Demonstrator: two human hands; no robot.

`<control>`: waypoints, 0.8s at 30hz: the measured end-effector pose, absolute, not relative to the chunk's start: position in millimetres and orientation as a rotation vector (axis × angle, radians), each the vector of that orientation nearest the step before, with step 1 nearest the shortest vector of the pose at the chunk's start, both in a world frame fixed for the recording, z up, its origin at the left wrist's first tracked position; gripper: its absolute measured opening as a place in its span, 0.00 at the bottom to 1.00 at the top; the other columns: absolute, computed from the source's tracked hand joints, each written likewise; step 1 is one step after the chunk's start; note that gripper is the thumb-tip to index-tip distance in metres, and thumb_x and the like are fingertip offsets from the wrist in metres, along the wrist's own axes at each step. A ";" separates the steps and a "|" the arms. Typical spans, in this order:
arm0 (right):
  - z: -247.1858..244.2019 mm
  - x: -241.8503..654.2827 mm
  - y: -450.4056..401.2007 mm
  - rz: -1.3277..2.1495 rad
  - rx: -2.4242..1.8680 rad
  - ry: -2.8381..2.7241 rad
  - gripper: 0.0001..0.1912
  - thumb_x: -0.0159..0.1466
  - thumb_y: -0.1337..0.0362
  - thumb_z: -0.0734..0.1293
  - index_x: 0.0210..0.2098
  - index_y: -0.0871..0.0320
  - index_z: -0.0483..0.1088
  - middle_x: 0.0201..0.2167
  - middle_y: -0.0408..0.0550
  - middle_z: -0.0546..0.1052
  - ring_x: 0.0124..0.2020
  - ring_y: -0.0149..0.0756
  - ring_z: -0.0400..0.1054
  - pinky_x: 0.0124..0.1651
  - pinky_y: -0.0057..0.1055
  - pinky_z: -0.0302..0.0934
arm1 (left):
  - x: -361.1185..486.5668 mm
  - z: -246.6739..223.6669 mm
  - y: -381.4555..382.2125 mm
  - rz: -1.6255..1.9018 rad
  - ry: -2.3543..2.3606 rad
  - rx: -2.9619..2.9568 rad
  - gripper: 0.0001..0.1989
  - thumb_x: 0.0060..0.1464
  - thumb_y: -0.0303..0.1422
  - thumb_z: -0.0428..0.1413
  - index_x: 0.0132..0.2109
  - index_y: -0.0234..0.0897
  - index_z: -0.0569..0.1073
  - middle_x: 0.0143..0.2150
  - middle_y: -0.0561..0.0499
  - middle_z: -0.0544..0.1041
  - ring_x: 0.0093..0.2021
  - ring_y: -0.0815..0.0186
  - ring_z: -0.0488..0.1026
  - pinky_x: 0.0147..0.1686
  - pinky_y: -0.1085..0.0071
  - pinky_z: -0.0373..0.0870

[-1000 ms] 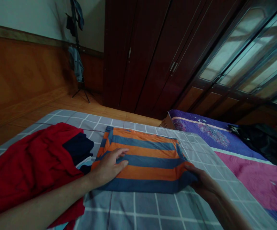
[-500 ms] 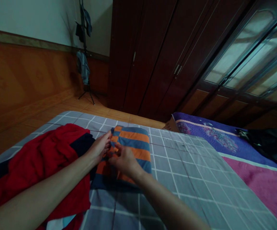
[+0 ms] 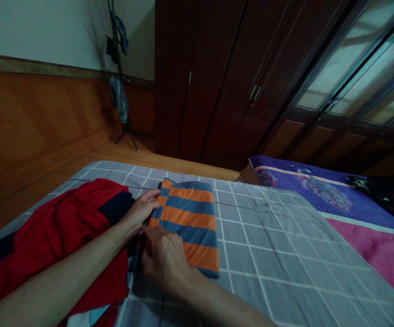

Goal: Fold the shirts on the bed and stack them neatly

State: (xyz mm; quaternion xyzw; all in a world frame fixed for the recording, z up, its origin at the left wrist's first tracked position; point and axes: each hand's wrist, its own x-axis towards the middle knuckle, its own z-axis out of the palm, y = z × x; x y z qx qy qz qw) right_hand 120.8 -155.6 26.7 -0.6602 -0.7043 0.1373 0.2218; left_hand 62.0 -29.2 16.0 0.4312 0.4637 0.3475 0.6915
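A folded garment with orange and blue-grey stripes (image 3: pixel 192 213) lies on the grey checked bed cover. My left hand (image 3: pixel 145 206) is at its left edge, fingers bent over the cloth and closed on it; the thumb is hidden. Nearer to me, my right hand (image 3: pixel 166 256) has its fingers curled in on the garment's near left part, pinching the fabric there. The back of that hand covers the near left corner. Just left of my left forearm a crumpled red garment with dark blue parts (image 3: pixel 67 218) is heaped.
The checked bed cover (image 3: pixel 251 245) stretches to the right. Past it lie a purple and pink quilted mattress (image 3: pixel 306 181) and a black cloth item (image 3: pixel 391 195). A dark wooden wardrobe (image 3: pixel 210 81) stands behind; a coat stand (image 3: pixel 120 68) is at the back left.
My right hand has moved toward me and slightly left, from the middle of the striped garment to its near left part. More stripes show, and the garment's near edge now lies flatter. My left hand stays at the left edge.
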 end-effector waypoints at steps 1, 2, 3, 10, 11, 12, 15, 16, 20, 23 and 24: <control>26.0 120.1 -156.3 0.376 -1.814 -1.954 0.15 0.52 0.69 0.60 0.40 0.54 0.67 0.34 0.45 0.75 0.30 0.37 0.69 0.27 0.30 0.48 | 62.4 14.2 -28.1 0.765 1.027 0.985 0.26 0.38 0.19 0.56 0.50 0.33 0.70 0.32 0.51 0.78 0.30 0.65 0.77 0.31 0.73 0.72; 25.6 119.5 -156.7 0.374 -1.805 -1.957 0.16 0.52 0.69 0.60 0.40 0.54 0.67 0.35 0.45 0.75 0.30 0.37 0.69 0.27 0.30 0.48 | 62.5 12.6 -27.1 0.759 1.010 1.009 0.27 0.39 0.20 0.57 0.51 0.32 0.70 0.33 0.50 0.78 0.32 0.65 0.77 0.33 0.72 0.72; 25.3 119.0 -157.1 0.372 -1.796 -1.957 0.16 0.52 0.69 0.60 0.40 0.54 0.66 0.35 0.45 0.75 0.31 0.37 0.69 0.27 0.30 0.48 | 62.3 11.2 -26.1 0.761 0.991 1.036 0.28 0.39 0.20 0.57 0.51 0.32 0.69 0.34 0.50 0.79 0.33 0.64 0.77 0.34 0.71 0.73; 14.7 114.7 -161.4 0.319 -1.751 -2.060 0.14 0.52 0.67 0.61 0.40 0.55 0.65 0.34 0.45 0.74 0.29 0.37 0.68 0.26 0.29 0.50 | 54.7 1.2 -17.4 0.773 1.095 1.361 0.27 0.42 0.23 0.51 0.53 0.33 0.71 0.38 0.48 0.80 0.34 0.62 0.78 0.34 0.69 0.74; 11.1 113.7 -161.9 0.298 -1.727 -2.108 0.14 0.52 0.66 0.61 0.39 0.55 0.66 0.33 0.46 0.74 0.29 0.38 0.68 0.26 0.29 0.50 | 54.5 -1.0 -16.3 0.757 1.117 1.435 0.27 0.43 0.25 0.51 0.54 0.32 0.70 0.39 0.47 0.80 0.35 0.61 0.78 0.36 0.68 0.74; 7.4 112.7 -162.1 0.276 -1.697 -2.149 0.14 0.52 0.66 0.62 0.40 0.55 0.66 0.33 0.46 0.73 0.29 0.38 0.67 0.26 0.29 0.51 | 54.8 -3.2 -15.3 0.749 1.136 1.515 0.26 0.44 0.26 0.52 0.54 0.32 0.70 0.42 0.45 0.80 0.38 0.60 0.78 0.39 0.67 0.74; -2.3 110.5 -161.9 0.208 -1.620 -2.201 0.15 0.55 0.63 0.62 0.42 0.56 0.65 0.33 0.47 0.73 0.30 0.38 0.67 0.28 0.30 0.55 | 57.2 -9.0 -12.0 0.774 1.180 1.701 0.26 0.46 0.29 0.55 0.55 0.30 0.70 0.51 0.42 0.76 0.49 0.57 0.74 0.50 0.64 0.69; -4.4 110.1 -161.7 0.192 -1.603 -2.205 0.15 0.56 0.62 0.62 0.43 0.57 0.66 0.33 0.47 0.73 0.30 0.38 0.67 0.28 0.30 0.56 | 58.1 -10.2 -11.1 0.782 1.186 1.729 0.27 0.45 0.29 0.55 0.55 0.30 0.69 0.53 0.42 0.74 0.51 0.57 0.72 0.53 0.64 0.67; -1.6 111.4 -161.3 0.159 -1.526 -2.228 0.15 0.57 0.57 0.63 0.41 0.58 0.67 0.31 0.47 0.73 0.29 0.37 0.66 0.28 0.30 0.57 | 59.8 -12.8 -9.1 0.795 1.194 1.807 0.27 0.46 0.28 0.54 0.56 0.32 0.68 0.54 0.43 0.72 0.55 0.57 0.69 0.57 0.62 0.62; 10.4 117.5 -159.1 0.182 -1.530 -2.165 0.10 0.59 0.58 0.62 0.35 0.58 0.69 0.29 0.46 0.72 0.29 0.35 0.65 0.31 0.29 0.57 | 58.9 -17.0 -8.5 0.845 1.200 1.986 0.26 0.48 0.29 0.53 0.57 0.33 0.68 0.56 0.43 0.70 0.57 0.57 0.65 0.60 0.62 0.58; 14.5 121.4 -157.0 0.181 -1.533 -2.120 0.09 0.59 0.60 0.61 0.34 0.58 0.69 0.30 0.46 0.72 0.30 0.35 0.65 0.33 0.30 0.58 | 58.2 -19.6 -8.1 0.857 1.193 2.078 0.25 0.49 0.30 0.52 0.57 0.33 0.67 0.56 0.42 0.69 0.58 0.57 0.65 0.60 0.61 0.58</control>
